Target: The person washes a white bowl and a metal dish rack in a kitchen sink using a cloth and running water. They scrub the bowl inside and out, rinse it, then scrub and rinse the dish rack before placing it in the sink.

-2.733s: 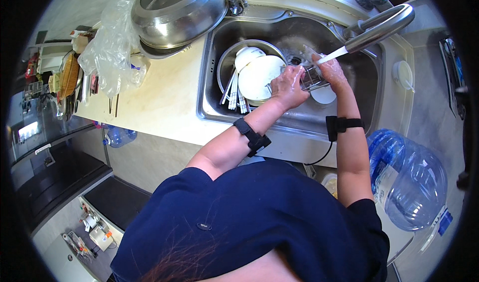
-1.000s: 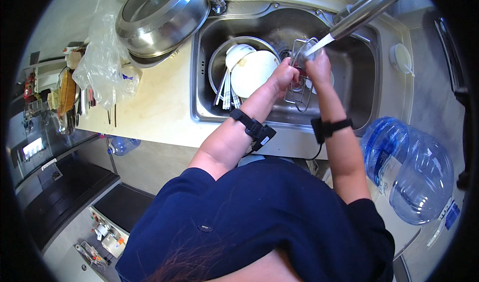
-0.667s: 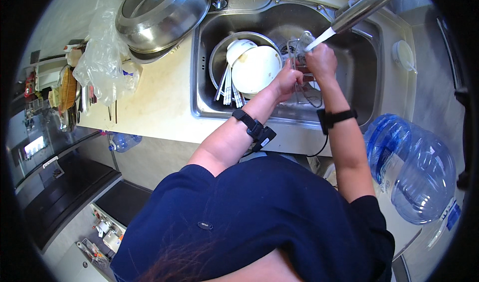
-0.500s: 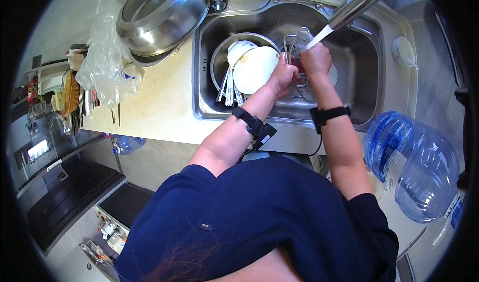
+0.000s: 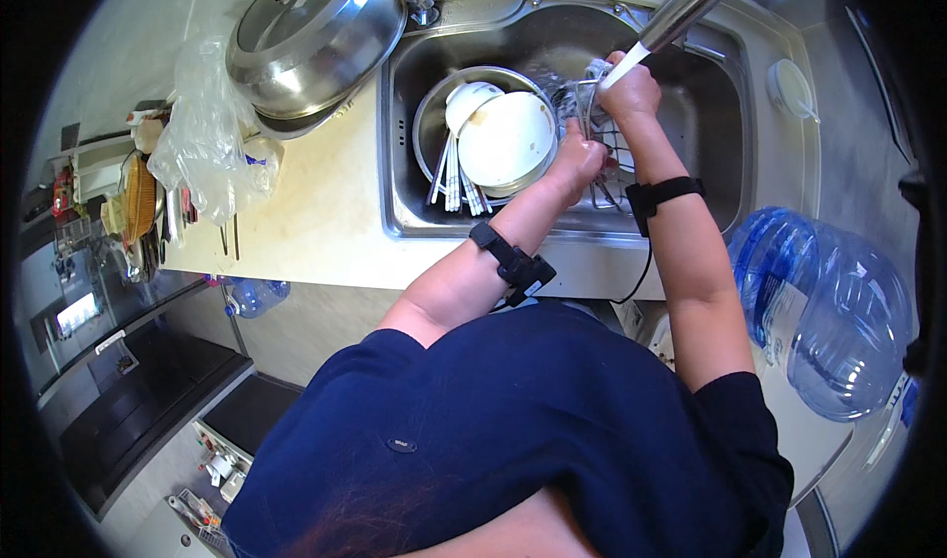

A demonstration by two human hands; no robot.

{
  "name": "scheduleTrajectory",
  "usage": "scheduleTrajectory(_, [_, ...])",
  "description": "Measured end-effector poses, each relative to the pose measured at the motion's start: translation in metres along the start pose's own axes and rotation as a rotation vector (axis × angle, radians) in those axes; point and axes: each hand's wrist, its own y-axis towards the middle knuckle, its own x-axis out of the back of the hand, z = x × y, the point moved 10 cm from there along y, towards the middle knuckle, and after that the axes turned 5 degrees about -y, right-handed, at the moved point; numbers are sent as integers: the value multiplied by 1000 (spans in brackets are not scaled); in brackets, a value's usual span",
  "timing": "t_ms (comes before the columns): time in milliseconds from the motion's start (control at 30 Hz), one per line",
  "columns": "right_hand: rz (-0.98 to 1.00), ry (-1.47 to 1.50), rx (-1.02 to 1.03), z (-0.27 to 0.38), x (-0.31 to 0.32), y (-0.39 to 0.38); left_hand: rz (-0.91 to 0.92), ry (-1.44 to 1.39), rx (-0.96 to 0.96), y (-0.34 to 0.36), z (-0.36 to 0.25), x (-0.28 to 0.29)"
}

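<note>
Over the right part of the steel sink (image 5: 712,153), a metal wire rack (image 5: 585,112) is tilted under running water. My left hand (image 5: 580,166) is closed around its near side. My right hand (image 5: 631,92) is closed at its far end, beside the white tip of the faucet (image 5: 691,13). The fingers of my right hand are partly hidden by the stream and the spout. Left of my hands sits a steel basin (image 5: 426,129) holding a stained white plate (image 5: 506,142), a white bowl (image 5: 464,104) and several chopsticks (image 5: 454,178).
A large steel pan with a domed lid (image 5: 326,60) stands on the counter (image 5: 326,198) left of the sink. A clear plastic bag (image 5: 202,124) lies farther left. Large clear water bottles (image 5: 838,321) stand at the right, below a small white container (image 5: 789,86).
My right hand has moved up and slightly right along the rack. My left hand has shifted right and a little nearer. The rack has tilted, and water splashes beyond it.
</note>
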Motion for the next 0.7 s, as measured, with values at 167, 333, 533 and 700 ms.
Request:
scheduleTrajectory(167, [-42, 221, -138, -31, -28, -21, 12, -133, -148, 11, -21, 5])
scheduleTrajectory(333, [47, 272, -137, -55, -54, -92, 42, -223, -160, 29, -23, 16])
scheduleTrajectory(533, [100, 302, -138, -64, -44, -110, 312, -314, -162, 29, -43, -7])
scheduleTrajectory(700, [9, 118, -47, -37, 0, -60, 348, -360, -38, 19, -35, -16])
